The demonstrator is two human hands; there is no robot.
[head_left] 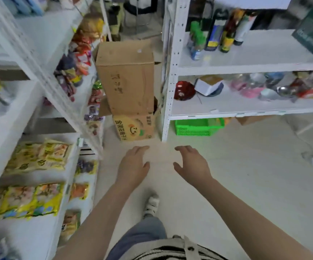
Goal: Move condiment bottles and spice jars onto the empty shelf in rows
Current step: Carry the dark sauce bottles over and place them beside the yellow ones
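Several condiment bottles point(219, 30) stand at the left end of a white shelf point(264, 53) on the right rack, among them a green-capped bottle point(196, 40) and dark sauce bottles. Most of that shelf's board is bare. My left hand point(133, 164) and my right hand point(191, 164) are stretched out side by side over the floor, palms down and fingers apart. Neither holds anything. Both hang well below and in front of the bottles.
A tall cardboard box point(127, 77) stands on a printed box point(135, 128) at the aisle's end. The left rack point(29, 119) holds snack packets. Under the bottle shelf lie kitchen goods point(245, 87), and a green basket point(197, 126) sits on the floor.
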